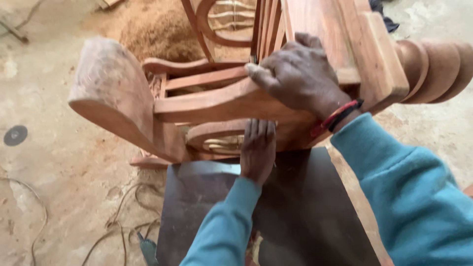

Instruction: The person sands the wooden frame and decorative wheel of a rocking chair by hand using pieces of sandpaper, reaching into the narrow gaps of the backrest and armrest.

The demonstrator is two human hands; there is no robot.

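Two hands hold the wooden chair (pixel 207 98). Right hand (pixel 300 74) grips a curved bar on top; left hand (pixel 257 150) lies flat under it, above the dark tabletop (pixel 305 207). A loose grip could tip the chair.

No packages, labels, signs, screens visible.

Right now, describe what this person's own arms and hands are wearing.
Both arms wear long teal sleeves with ribbed cuffs. The right hand is bare, with red and black bands around the wrist. The left hand is bare, without gloves or bands.
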